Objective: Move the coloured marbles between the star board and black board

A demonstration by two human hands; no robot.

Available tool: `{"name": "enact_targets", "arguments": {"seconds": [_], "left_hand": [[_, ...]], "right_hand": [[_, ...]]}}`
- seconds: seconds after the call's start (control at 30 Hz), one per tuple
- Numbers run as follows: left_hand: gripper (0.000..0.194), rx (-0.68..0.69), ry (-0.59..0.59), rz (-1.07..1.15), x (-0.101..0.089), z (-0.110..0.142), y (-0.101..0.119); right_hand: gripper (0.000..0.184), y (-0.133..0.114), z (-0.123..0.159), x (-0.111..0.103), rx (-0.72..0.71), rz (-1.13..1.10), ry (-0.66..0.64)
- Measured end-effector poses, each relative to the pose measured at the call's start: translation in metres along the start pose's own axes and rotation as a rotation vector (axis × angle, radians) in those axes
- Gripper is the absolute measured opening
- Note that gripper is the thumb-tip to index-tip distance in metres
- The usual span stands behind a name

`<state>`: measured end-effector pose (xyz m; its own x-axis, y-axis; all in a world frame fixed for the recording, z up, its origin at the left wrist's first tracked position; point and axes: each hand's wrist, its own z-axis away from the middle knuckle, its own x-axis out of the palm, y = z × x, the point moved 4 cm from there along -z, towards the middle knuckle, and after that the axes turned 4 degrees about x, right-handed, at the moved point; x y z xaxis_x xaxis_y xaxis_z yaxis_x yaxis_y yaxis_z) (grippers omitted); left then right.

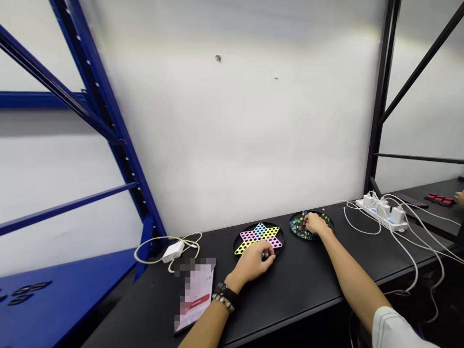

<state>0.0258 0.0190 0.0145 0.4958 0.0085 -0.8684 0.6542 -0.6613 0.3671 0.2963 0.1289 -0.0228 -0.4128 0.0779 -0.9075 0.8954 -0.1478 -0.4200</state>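
Note:
A round black Chinese checkers board [237,240] with a star of pink, yellow and blue points full of holes lies on the black table. Over its near edge hovers my left hand [253,261], fingers loosely curled, with a gap between thumb and forefinger and nothing visible in it. To the right is a round black tray [293,232] of colourful glass marbles [300,224]. My right hand [316,224] reaches into this tray, its fingers drawn together among the marbles. Whatever the fingertips pinch is too small to make out.
A tablet or phone with a lit screen [197,299] lies left of my left forearm. Behind it sits a white charger [173,252] with its cable. At right, a white power strip [382,215] trails several cables over the table's edge. Another person's hand [459,197] shows at far right.

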Motion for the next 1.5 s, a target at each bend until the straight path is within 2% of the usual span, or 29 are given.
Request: {"name": "enact_targets", "arguments": {"seconds": [0.17,0.3,0.37,0.53,0.6,0.67,0.77,0.87,0.93,1.0,1.13,1.3,1.5], "left_hand": [[0.009,-0.006,-0.007,-0.001,-0.001,0.0,0.002],[0.01,-0.016,-0.02,0.001,-0.003,0.0,0.005],[0.011,-0.023,-0.024,0.003,-0.003,0.0,0.005],[0.011,-0.022,-0.018,0.002,-0.003,0.0,0.004],[0.012,-0.018,-0.023,0.005,-0.002,0.0,0.004],[0.013,-0.022,-0.026,0.005,-0.002,0.0,0.004],[0.013,-0.027,-0.022,0.003,-0.001,0.0,0.002],[0.011,-0.013,-0.016,0.0,0.0,0.0,0.001],[0.011,-0.01,-0.022,-0.001,0.0,0.0,0.002],[0.012,-0.018,-0.029,0.0,0.0,0.0,0.003],[0.012,-0.027,-0.037,0.004,-0.002,0.0,0.005],[0.011,-0.015,-0.045,0.003,0.0,0.0,0.004],[0.011,-0.019,-0.034,0.008,0.002,0.0,0.001]], "right_hand": [[0.025,0.004,-0.004,0.005,-0.028,-0.009,-0.027],[0.02,0.009,-0.011,0.007,-0.023,-0.108,0.016],[0.015,0.01,-0.015,0.006,-0.013,-0.325,0.028],[0.017,0.014,-0.019,-0.01,0.034,-1.201,-0.013],[0.015,0.017,-0.019,-0.017,0.055,-1.378,0.013],[0.015,0.018,-0.018,-0.02,0.077,-1.411,0.036],[0.018,0.018,-0.017,-0.014,0.089,-1.16,0.085],[0.018,0.008,-0.014,-0.005,0.003,-0.647,0.132],[0.018,0.0,-0.011,0.003,-0.05,-0.383,0.077],[0.019,-0.005,-0.006,0.008,-0.063,-0.234,-0.004],[0.021,-0.008,0.003,0.001,-0.071,-0.05,-0.058],[0.031,-0.007,0.009,-0.003,-0.063,0.047,-0.112],[0.019,-0.012,0.01,0.003,-0.098,0.083,-0.128]]}}
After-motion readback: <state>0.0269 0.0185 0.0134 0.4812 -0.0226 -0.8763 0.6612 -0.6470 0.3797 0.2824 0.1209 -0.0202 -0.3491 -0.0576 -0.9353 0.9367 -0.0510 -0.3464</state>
